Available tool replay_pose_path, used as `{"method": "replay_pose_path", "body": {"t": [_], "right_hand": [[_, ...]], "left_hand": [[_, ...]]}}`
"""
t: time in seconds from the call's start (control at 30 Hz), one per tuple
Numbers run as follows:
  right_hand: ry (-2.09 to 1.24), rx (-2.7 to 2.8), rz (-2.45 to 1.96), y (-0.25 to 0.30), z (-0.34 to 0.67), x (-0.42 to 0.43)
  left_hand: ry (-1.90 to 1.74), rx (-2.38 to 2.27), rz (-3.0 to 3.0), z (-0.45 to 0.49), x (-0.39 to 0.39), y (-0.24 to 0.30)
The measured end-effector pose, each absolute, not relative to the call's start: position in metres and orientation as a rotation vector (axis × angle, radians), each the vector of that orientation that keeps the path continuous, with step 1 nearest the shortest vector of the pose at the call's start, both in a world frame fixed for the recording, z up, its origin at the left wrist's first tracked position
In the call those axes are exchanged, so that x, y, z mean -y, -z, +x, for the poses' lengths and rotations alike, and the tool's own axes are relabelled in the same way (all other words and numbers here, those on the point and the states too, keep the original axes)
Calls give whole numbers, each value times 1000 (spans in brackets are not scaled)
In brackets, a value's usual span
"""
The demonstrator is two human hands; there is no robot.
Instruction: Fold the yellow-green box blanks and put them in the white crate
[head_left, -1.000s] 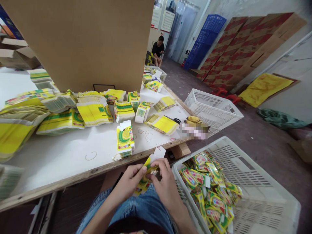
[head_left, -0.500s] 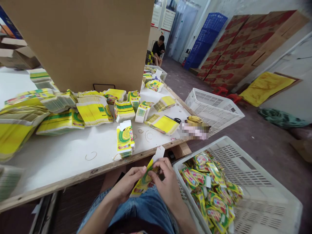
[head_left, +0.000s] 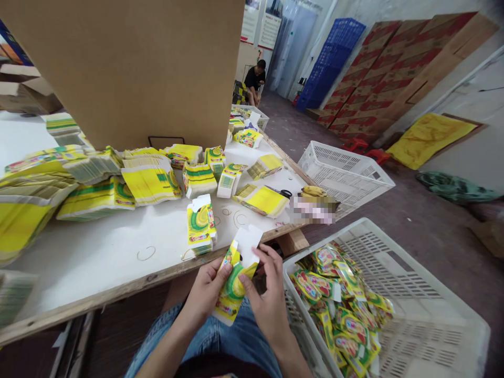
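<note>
Over my lap I hold a small yellow and green carton with both hands. Its white top flap stands open above the fingers. My left hand grips the carton's left edge with thumb and fingers closed. My right hand pinches its right side. A short stack of the same flat cartons stands on the white table just ahead of my hands. At my right, a white plastic crate holds several finished colourful packs.
Many bundles of flat yellow cartons cover the table's left and back, under a big brown cardboard sheet. Scissors and bananas lie near the right corner. An empty white crate sits beyond. A person sits far back.
The carton has been raised and turned from edge-on to face me, opened out into a box shape with its white flap up. Both hands rose slightly with it.
</note>
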State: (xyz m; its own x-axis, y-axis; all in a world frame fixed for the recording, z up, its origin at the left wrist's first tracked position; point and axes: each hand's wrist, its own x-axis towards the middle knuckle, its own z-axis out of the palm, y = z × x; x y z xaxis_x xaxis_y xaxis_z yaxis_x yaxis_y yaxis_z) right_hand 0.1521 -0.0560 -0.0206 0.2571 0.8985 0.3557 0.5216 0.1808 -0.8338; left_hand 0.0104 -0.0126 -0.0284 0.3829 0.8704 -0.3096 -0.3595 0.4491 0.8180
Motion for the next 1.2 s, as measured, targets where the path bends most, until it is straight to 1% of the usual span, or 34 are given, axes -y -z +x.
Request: {"method": "replay_pose_path", "body": {"t": [0.07, 0.2, 0.3, 0.4, 0.57, 0.8, 1.07, 1.2], "right_hand": [[-482, 1364, -1502, 22, 152, 56], [-700, 1408, -1515, 24, 153, 56], [-660, 1378, -1572, 26, 155, 56], [-714, 1323, -1593, 27, 156, 55], [-830, 1164, -1379, 23, 158, 54], [-923, 1191, -1203, 18, 163, 54], [-1027, 1307, -1277, 10, 177, 54], [-936, 1396, -1317, 4, 178, 53]], "left_hand": [[-918, -841, 793, 10, 14, 28], [-962, -903, 977, 8, 15, 29], [-958, -909, 1101, 6, 15, 31], [-960, -870, 1106, 6, 17, 30], [-950, -763, 1028, 8, 20, 23], [-867, -662, 1040, 1, 21, 12], [-770, -619, 993, -2, 22, 15], [-772, -602, 1060, -1, 24, 18]]}}
